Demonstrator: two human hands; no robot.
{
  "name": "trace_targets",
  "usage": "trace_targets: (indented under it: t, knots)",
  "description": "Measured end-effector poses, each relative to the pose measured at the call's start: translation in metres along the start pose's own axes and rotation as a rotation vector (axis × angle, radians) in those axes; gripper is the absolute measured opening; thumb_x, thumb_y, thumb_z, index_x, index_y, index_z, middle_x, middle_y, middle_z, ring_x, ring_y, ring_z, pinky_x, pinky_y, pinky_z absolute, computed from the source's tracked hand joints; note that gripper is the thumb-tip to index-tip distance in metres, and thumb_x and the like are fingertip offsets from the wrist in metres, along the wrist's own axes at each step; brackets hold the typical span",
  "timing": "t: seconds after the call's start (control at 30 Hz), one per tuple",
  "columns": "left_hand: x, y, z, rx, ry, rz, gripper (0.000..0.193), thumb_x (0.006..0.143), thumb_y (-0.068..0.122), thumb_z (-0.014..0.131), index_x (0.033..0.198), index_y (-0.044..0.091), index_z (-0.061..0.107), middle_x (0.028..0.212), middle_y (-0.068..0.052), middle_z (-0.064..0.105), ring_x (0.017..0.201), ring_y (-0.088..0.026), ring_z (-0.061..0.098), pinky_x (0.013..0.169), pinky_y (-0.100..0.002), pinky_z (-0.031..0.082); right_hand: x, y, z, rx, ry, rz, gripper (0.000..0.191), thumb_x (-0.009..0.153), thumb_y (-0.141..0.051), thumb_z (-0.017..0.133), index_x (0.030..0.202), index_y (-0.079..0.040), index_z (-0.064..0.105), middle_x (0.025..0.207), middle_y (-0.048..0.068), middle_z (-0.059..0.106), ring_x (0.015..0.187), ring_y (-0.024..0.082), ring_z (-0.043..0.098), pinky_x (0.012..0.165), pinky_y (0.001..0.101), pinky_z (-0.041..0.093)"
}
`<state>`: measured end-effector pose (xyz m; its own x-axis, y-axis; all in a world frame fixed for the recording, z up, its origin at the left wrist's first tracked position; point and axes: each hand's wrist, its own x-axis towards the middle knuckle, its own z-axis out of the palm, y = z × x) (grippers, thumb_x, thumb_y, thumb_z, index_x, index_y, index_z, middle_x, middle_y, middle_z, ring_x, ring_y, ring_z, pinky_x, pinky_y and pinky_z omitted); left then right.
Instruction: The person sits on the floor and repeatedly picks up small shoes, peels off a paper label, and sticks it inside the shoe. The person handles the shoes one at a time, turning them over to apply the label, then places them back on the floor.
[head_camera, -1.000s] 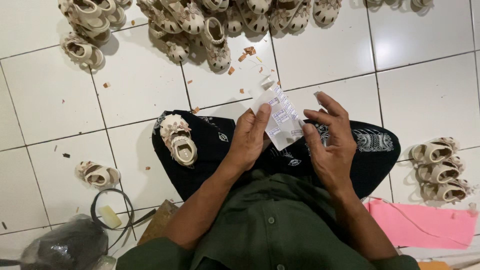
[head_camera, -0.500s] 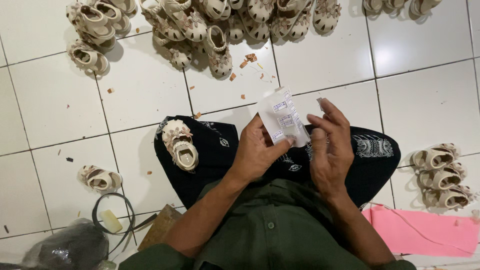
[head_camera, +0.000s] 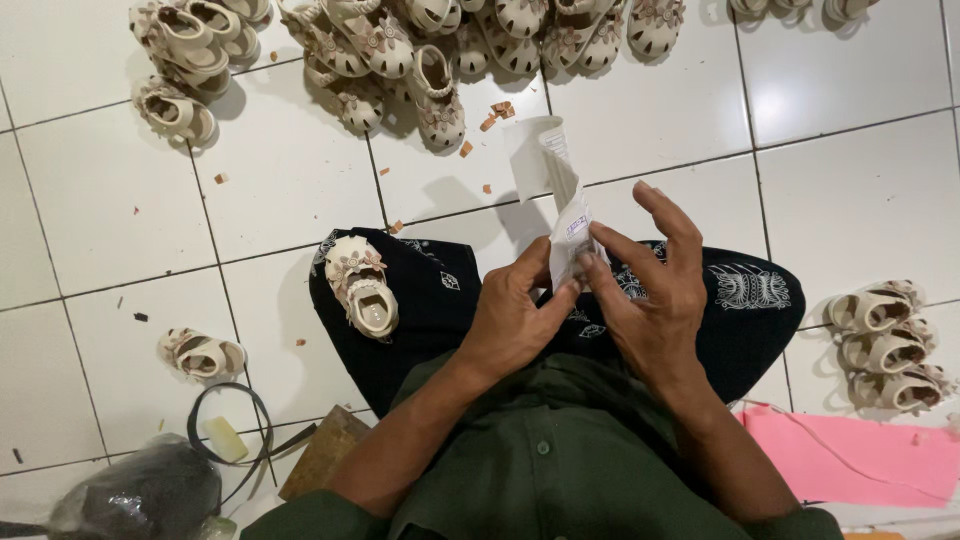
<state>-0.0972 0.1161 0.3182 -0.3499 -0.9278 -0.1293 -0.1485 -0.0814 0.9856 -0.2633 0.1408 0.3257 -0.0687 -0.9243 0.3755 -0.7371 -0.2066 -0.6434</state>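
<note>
Both hands pinch the clear bag above your lap, left hand at its lower edge, right hand beside it; part the mouth gently, keeping it upright.

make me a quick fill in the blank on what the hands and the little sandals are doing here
1. Both hands, the left hand and the right hand, pinch a clear plastic ____ between them.
2. One small sandal rests on the person's ____ knee.
3. The sheet lying on the floor by the right knee is ____ in colour.

Missing words: bag; left; pink
</note>
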Motion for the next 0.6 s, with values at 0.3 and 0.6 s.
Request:
trace_targets:
  t: [0.3, 0.6]
  knots:
    - [0.023, -0.019, 0.001, -0.072, -0.066, 0.017, 0.04, 0.096, 0.009, 0.07, 0.134, 0.005, 0.06, 0.109, -0.012, 0.079, 0.1, -0.019, 0.078, 0.092, -0.033, 0.063, 0.003, 0.008, 0.002, -0.152, 0.055, -0.132, 0.023, 0.089, -0.003, 0.088, 0.108, -0.007, 0.076, 0.154, 0.015, 0.048, 0.15, 0.036, 0.042, 0.125, 0.0473, 0.043]
    - [0.072, 0.001, 0.035, -0.109, -0.143, -0.031, 0.037, 0.094, 0.01, 0.07, 0.131, 0.007, 0.065, 0.105, -0.011, 0.08, 0.095, -0.019, 0.078, 0.084, -0.032, 0.063, 0.025, 0.023, -0.022, -0.343, 0.162, -0.209, 0.018, 0.092, -0.005, 0.087, 0.104, -0.003, 0.075, 0.152, 0.018, 0.047, 0.149, 0.038, 0.04, 0.124, 0.05, 0.041]
